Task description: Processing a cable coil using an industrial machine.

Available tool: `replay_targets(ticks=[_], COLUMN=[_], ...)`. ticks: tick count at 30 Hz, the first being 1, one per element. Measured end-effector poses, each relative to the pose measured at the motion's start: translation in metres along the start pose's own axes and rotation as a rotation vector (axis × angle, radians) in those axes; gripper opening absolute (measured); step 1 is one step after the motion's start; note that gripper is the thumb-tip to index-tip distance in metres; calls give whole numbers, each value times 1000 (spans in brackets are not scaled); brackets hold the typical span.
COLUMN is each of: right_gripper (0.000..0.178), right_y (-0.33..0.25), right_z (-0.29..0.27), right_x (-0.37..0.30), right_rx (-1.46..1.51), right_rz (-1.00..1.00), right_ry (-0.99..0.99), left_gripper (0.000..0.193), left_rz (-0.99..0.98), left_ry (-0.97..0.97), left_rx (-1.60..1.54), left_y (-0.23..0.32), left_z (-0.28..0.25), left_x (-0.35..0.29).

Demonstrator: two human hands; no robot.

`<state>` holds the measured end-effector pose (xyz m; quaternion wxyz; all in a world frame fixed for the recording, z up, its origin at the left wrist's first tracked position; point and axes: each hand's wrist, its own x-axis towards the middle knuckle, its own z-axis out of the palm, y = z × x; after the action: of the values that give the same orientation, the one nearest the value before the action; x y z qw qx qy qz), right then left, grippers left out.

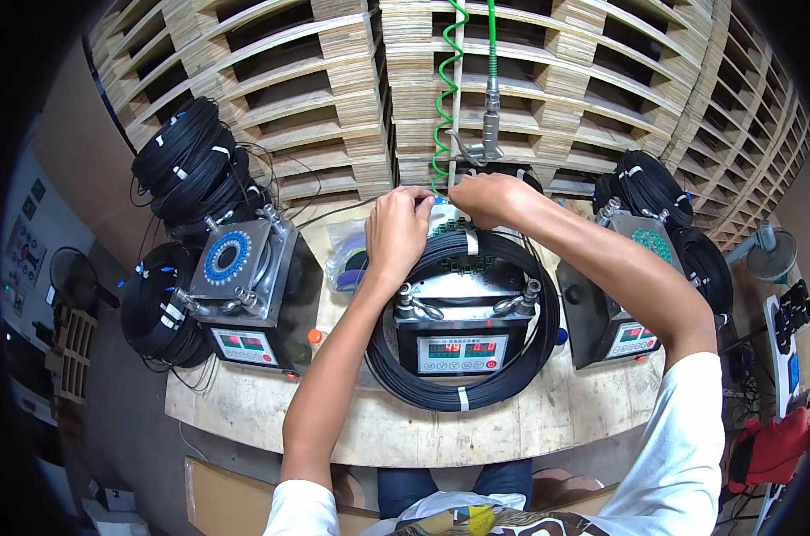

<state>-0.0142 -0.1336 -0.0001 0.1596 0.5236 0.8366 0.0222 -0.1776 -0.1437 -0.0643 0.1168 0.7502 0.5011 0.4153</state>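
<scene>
At the far side of the middle polishing machine (458, 286), both of my hands are close together. My left hand (399, 230) is closed, its thumb and fingers pinched beside a small blue connector end. My right hand (487, 198) is curled shut just to the right of it, fingers bent downward. What either one grips is too small or hidden to make out. A large coil of black cable (405, 382), bound with white ties, hangs around the machine and its lit display panel (463, 354). Green fittings (465, 265) sit on the machine's top, partly behind the coil.
Similar machines stand left (260, 308) and right (601, 308), the left one carrying a blue ring fixture (228, 256). Black cable coils pile beside them (186, 161). An air gun (491, 121) hangs near a green spiral hose (443, 80). Wooden pallets (306, 94) rise behind the table.
</scene>
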Motion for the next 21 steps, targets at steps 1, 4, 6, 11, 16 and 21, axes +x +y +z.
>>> replay_targets(ticks=[1, 4, 6, 11, 16, 21], right_gripper=[29, 31, 32, 28, 27, 22], right_y=[0, 0, 0, 20, 31, 23], right_z=[3, 13, 17, 22, 35, 32], right_x=[3, 9, 11, 10, -10, -12], right_rx=[-10, -23, -27, 94, 386, 240], right_rz=[-11, -51, -78, -92, -82, -128], right_ry=[12, 52, 75, 53, 258, 259], left_gripper=[20, 21, 21, 25, 25, 25], left_rz=[-9, -15, -12, -8, -48, -18], left_ry=[-2, -6, -11, -35, -43, -23], left_rx=[4, -5, -20, -7, -21, -51], left_y=[1, 0, -1, -4, -8, -12], left_z=[0, 2, 4, 6, 5, 6], left_x=[-1, 0, 1, 6, 4, 4])
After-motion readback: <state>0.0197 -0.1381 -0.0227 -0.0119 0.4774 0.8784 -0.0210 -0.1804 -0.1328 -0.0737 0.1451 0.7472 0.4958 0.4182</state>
